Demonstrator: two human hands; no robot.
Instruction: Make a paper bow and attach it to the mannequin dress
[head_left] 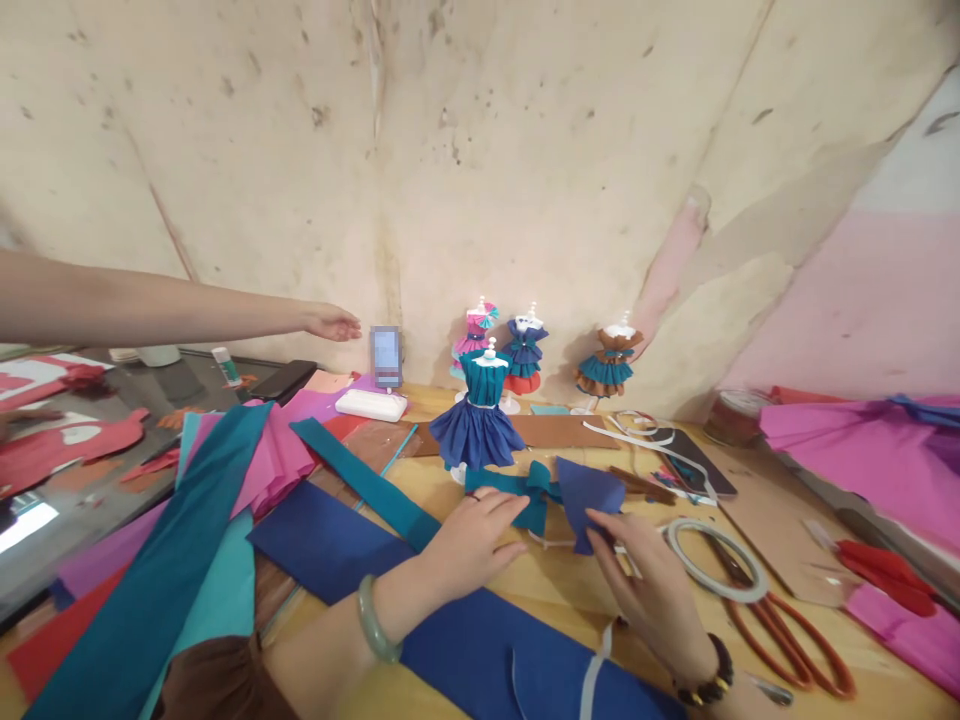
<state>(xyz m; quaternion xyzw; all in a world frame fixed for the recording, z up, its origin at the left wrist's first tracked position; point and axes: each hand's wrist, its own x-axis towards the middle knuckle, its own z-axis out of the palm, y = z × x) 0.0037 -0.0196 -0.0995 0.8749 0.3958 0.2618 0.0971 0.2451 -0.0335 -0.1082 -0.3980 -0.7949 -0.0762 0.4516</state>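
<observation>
My right hand (649, 590), with a beaded bracelet, pinches a small dark blue paper piece (591, 497) between thumb and fingers. My left hand (474, 535), wearing a green bangle, hovers with fingers stretched out beside a teal paper bow (538, 490). It appears to hold nothing. Just behind the hands stands a small dress form with a teal bodice and a pleated blue skirt (478, 432). Under my wrists lies a long dark blue paper sheet (480, 650), with a thin white strip (598, 672) across it.
Another person's arm (225, 302) reaches in from the left toward a phone (386, 357). Further dressed forms (611, 362) stand by the wall. Orange-handled scissors (799, 640) and a tape roll (716, 560) lie at right. Teal paper strips (165, 560) spread left.
</observation>
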